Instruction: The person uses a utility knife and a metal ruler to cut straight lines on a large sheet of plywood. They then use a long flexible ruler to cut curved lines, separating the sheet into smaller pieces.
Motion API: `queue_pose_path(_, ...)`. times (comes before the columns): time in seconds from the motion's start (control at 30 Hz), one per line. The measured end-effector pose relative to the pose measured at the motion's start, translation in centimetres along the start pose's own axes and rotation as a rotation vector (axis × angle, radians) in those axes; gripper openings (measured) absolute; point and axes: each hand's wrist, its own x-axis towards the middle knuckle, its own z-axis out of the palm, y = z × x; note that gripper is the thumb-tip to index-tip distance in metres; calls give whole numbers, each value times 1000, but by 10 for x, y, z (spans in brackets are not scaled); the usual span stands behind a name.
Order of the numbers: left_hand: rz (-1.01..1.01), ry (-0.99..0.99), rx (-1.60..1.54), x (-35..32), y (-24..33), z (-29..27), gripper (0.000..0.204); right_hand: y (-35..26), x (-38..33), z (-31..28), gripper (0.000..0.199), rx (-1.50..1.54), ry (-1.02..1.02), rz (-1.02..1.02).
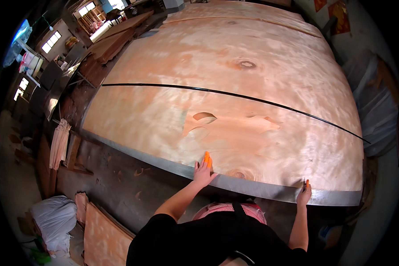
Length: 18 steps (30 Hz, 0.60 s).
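Pale reddish wood veneer, a very large thin sheet [235, 111], lies spread flat over a broad table [133, 177] and fills most of the view, its near edge running along a grey strip of the table just in front of the person. The left hand [203, 170] rests on that near edge, palm down and flat, fingers stretched forward onto the veneer; orange covers show on its fingertips [206, 158]. Its grip is open and spread, pressing the sheet rather than closing around it. The right hand [304, 193] sits at the same near edge further to the right, close to the sheet's corner, fingers bunched at the rim with an orange tip showing; whether it pinches the veneer or only touches it, I cannot tell. Ahead of the left hand the sheet has a torn patch [228, 124] with curled flaps and holes, and a dark knot [247, 64] sits farther up. A thin black line [235, 94] crosses the sheet from left to right, between the knot and the tear. Beyond it more veneer sheets [235, 17] overlap toward the far end. To the left, below the table, lie a smaller veneer piece [104, 235], a white sack [53, 217] and stacked strips [59, 144] on the floor.
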Motion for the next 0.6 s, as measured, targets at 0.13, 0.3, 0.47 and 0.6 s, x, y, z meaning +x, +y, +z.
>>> queue_pose_path(0.13, -6, 26, -19, 5, -4, 1, 78, -75, -57, 0, 43, 205, -72, -45)
queue_pose_path(0.3, -10, -18, 12, 17, -5, -1, 73, -67, -120, 32, 27, 158, -146, -73)
queue_pose_path(0.47, -20, -105, 78, 12, -5, 1, 64, -93, -147, 15, 23, 235, -229, 28)
queue_pose_path(0.6, 34, 155, -114, 13, -7, 3, 62, -110, -152, -3, 24, 235, -322, 44)
